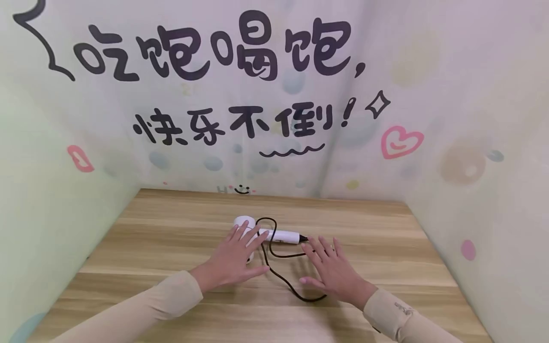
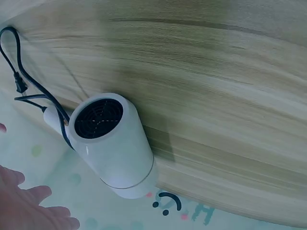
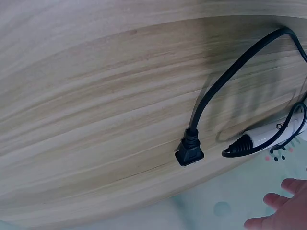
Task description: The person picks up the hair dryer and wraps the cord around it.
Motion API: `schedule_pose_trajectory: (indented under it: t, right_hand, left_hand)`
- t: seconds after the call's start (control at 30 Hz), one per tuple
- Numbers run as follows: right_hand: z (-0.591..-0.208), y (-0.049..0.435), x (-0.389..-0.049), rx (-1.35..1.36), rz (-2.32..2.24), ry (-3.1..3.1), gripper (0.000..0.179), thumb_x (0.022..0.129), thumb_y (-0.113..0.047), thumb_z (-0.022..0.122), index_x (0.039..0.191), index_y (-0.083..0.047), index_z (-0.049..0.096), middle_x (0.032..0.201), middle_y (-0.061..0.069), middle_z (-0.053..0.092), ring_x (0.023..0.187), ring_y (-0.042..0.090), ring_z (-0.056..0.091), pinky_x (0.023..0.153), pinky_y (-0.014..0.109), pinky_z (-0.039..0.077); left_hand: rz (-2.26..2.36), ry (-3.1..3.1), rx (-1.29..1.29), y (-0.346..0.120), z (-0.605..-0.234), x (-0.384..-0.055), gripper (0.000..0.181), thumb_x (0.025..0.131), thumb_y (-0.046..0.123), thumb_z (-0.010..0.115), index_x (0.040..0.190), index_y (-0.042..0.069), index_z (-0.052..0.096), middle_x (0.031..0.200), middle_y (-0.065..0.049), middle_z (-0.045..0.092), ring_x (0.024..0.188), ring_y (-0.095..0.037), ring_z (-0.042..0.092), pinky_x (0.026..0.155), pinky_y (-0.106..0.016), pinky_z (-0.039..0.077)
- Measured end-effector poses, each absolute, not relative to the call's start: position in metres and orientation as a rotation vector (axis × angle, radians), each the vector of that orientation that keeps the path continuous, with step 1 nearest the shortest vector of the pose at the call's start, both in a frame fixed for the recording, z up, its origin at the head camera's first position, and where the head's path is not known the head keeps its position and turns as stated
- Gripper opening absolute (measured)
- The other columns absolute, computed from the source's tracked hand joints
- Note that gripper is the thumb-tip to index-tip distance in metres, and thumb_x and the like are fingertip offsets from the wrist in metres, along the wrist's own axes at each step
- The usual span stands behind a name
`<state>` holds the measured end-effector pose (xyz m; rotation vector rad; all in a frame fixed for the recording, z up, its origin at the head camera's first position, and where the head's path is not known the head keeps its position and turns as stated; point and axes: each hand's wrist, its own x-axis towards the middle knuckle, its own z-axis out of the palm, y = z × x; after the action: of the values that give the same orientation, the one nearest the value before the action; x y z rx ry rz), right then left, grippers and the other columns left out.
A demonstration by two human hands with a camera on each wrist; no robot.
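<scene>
A white hair dryer (image 1: pixel 285 237) lies on the wooden table, its handle pointing right. My left hand (image 1: pixel 231 259) is spread over the dryer's head and hides part of it in the head view. The left wrist view shows the round barrel (image 2: pixel 120 155) with its dark grille facing the camera. Beyond the black handle end, my right hand (image 1: pixel 336 271) has its fingers extended, palm down, holding nothing. A black power cord (image 1: pixel 288 282) loops across the handle and runs toward that hand. The two-pin plug (image 3: pixel 190 151) shows in the right wrist view, hidden beneath the right hand in the head view.
The wooden table (image 1: pixel 171 221) meets printed walls at the back and sides. The back wall (image 1: pixel 206 90) carries large black characters, and a pink heart (image 1: pixel 401 142) is printed at its right.
</scene>
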<state>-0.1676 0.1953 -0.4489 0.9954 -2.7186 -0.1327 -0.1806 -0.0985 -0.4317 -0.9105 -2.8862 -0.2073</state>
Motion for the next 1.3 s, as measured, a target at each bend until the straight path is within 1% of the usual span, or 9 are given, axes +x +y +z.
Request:
schedule_pose_trajectory:
  t: [0.2,0.3,0.5,0.63,0.87,1.0,1.2,1.3]
  right_hand:
    - [-0.452,0.196,-0.166,0.988,-0.100,-2.708,0.080,0.088,-0.066,0.037,0.143,-0.007,0.033,0.146,0.017,0.035,0.129,0.040,0.039,0.104,0.062,0.027]
    - [-0.454,0.194,-0.166,0.990,-0.087,-2.708,0.081,0.087,-0.065,0.039,0.144,-0.007,0.033,0.146,0.018,0.036,0.129,0.040,0.039,0.104,0.062,0.027]
    - [-0.458,0.191,-0.166,0.988,-0.088,-2.700,0.082,0.087,-0.067,0.037,0.143,-0.007,0.034,0.143,0.017,0.040,0.127,0.037,0.041,0.103,0.062,0.028]
    - [-0.460,0.190,-0.167,0.992,-0.084,-2.688,0.080,0.087,-0.066,0.038,0.142,-0.008,0.035,0.142,0.016,0.041,0.126,0.035,0.042,0.102,0.061,0.030]
    - [-0.461,0.190,-0.167,0.996,-0.048,-2.708,0.077,0.088,-0.063,0.042,0.139,-0.006,0.039,0.141,0.018,0.041,0.124,0.036,0.043,0.101,0.060,0.032]
    - [-0.461,0.191,-0.169,0.979,-0.049,-2.726,0.074,0.088,-0.062,0.043,0.138,-0.006,0.041,0.139,0.018,0.043,0.123,0.036,0.044,0.100,0.060,0.034]
    - [-0.461,0.191,-0.171,0.956,-0.066,-2.730,0.073,0.088,-0.061,0.044,0.137,-0.008,0.042,0.138,0.017,0.045,0.122,0.034,0.045,0.100,0.058,0.035]
    - [-0.461,0.190,-0.171,0.950,-0.046,-2.741,0.072,0.088,-0.061,0.044,0.137,-0.009,0.041,0.138,0.017,0.044,0.122,0.035,0.045,0.100,0.058,0.035]
  left_hand:
    - [-0.273,-2.843,-0.873,-0.103,-0.432,-0.184,0.081,0.084,0.062,0.050,0.147,0.016,0.029,0.151,-0.010,0.030,0.139,-0.039,0.021,0.113,-0.053,0.018]
    - [-0.258,-2.845,-0.824,-0.105,-0.434,-0.189,0.082,0.082,0.063,0.052,0.146,0.015,0.031,0.149,-0.012,0.032,0.138,-0.040,0.024,0.111,-0.054,0.022]
    - [-0.361,-2.909,-0.648,-0.109,-0.437,-0.202,0.083,0.081,0.060,0.057,0.145,0.014,0.033,0.146,-0.014,0.036,0.135,-0.042,0.029,0.107,-0.055,0.028]
    - [-0.447,-2.926,-0.544,-0.113,-0.441,-0.212,0.083,0.081,0.058,0.058,0.144,0.010,0.033,0.144,-0.017,0.038,0.131,-0.041,0.035,0.102,-0.056,0.034]
    - [-0.650,-3.008,-0.345,-0.116,-0.449,-0.222,0.084,0.082,0.055,0.060,0.145,0.007,0.030,0.141,-0.021,0.038,0.123,-0.042,0.043,0.096,-0.055,0.040]
    - [-0.780,-3.046,-0.225,-0.112,-0.453,-0.228,0.085,0.084,0.053,0.059,0.146,0.005,0.025,0.139,-0.023,0.039,0.120,-0.043,0.044,0.093,-0.054,0.042]
    - [-1.051,-3.054,-0.006,-0.106,-0.461,-0.235,0.087,0.084,0.049,0.060,0.146,0.004,0.019,0.127,-0.029,0.045,0.108,-0.040,0.051,0.085,-0.051,0.046]
    - [-1.158,-3.058,0.086,-0.104,-0.464,-0.238,0.092,0.083,0.049,0.061,0.147,0.002,0.013,0.128,-0.033,0.041,0.111,-0.043,0.049,0.088,-0.052,0.044]
